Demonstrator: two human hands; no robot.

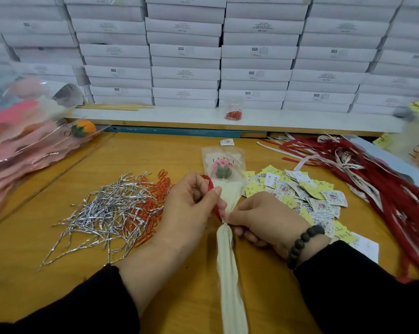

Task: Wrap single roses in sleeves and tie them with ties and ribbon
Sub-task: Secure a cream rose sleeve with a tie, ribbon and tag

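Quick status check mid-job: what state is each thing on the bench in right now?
Cream paper sleeve: cinched at the neck by a silver tie, lying flat.
Pink rose: inside the sleeve's clear top.
Red ribbon: pinched by left hand.
Right hand: pinching the sleeve neck.
Silver twist ties: loose heap.
Clear plastic jar: upright on shelf.

Tying ribbon on a sleeved rose

I see my left hand (191, 203) pinching a red ribbon (213, 196) beside the cream sleeve (227, 261), my right hand (264, 218) gripping the sleeve's silver-tied neck; silver ties (107, 210) lie left of the sleeve, paper tags (300, 189) right.
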